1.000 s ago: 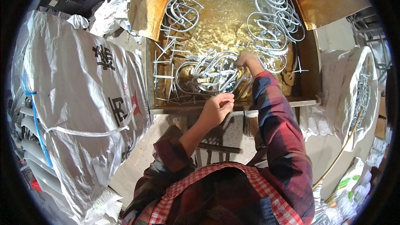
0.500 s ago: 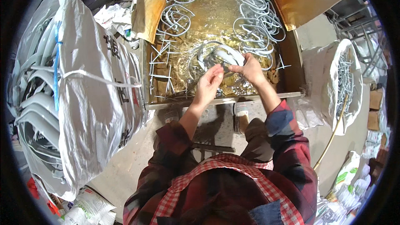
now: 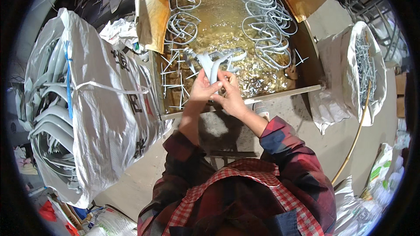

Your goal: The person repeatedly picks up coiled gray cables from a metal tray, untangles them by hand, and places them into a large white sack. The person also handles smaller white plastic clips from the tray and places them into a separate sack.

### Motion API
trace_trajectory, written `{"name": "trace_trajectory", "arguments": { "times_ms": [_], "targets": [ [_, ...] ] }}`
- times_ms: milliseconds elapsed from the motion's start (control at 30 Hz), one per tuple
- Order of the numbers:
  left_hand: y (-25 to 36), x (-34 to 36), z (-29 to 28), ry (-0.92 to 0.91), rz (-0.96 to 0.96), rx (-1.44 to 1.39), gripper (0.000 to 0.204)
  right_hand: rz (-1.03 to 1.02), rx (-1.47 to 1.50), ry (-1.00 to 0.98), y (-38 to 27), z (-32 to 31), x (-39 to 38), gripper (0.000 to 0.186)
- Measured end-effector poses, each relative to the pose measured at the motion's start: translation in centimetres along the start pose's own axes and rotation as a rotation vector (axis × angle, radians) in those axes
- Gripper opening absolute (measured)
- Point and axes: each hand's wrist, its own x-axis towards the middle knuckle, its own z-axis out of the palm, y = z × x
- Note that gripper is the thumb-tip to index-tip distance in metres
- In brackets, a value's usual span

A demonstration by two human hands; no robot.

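Several grey, curved, strap-like plastic pieces (image 3: 212,71) are bunched together in front of me, fanning out at their far ends over a wide metal trough (image 3: 286,95). My left hand (image 3: 202,90) grips the bunch from the left near its lower end. From the right, my right hand (image 3: 231,95) closes on the same end, fingers bent and thumb close to the left one. Just beyond, more glossy strips show above the wet, yellowish trough bottom; I cannot tell how many are held. Part of the gripped end is hidden by my fingers.
Grey looped strips (image 3: 267,22) line the trough's right side, with smaller loops (image 3: 183,27) on its left. Thin white sticks (image 3: 175,85) lie below those. A large white sack (image 3: 107,118) of grey curved pieces stands left; another sack (image 3: 334,76) with thin grey pieces stands right.
Both hands have drawn back toward me and to the left, bringing the strips nearer the trough's front edge. My left fingers, spread before, are now closed on the bunch. The view has shifted slightly.
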Motion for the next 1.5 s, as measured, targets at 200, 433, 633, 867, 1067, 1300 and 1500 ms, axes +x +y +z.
{"name": "trace_trajectory", "arguments": {
  "times_ms": [200,433,633,867,1067,1300,1500],
  "targets": [
    [3.3,-0.7,0.0,0.143,-0.054,0.172,0.045,0.412,0.895,-0.365,-2.2,-3.8,2.5,0.051],
    [4.0,-0.7,-0.3,0.293,0.115,0.057,0.035,0.516,0.530,0.402,5.9,-7.2,4.4,0.014],
    [4.2,-0.7,-1.9,0.256,0.151,-0.204,0.023,1.124,0.875,0.217,9.7,-7.6,3.1,0.036],
    [4.1,-0.8,-3.0,0.226,0.092,-0.283,0.024,0.969,1.068,0.484,11.2,-7.5,4.1,0.035],
    [3.9,-1.0,-3.2,0.114,0.023,-0.274,0.030,0.491,0.153,-0.040,11.9,-11.1,4.1,0.105],
    [2.8,-1.0,-1.9,-0.082,-0.082,-0.497,0.036,0.461,0.698,-0.250,9.2,-12.4,5.8,0.113],
    [2.5,-0.7,-1.7,0.013,-0.109,-0.469,0.033,0.608,0.604,-0.221,9.7,-11.2,6.5,0.047]
  ]
}}
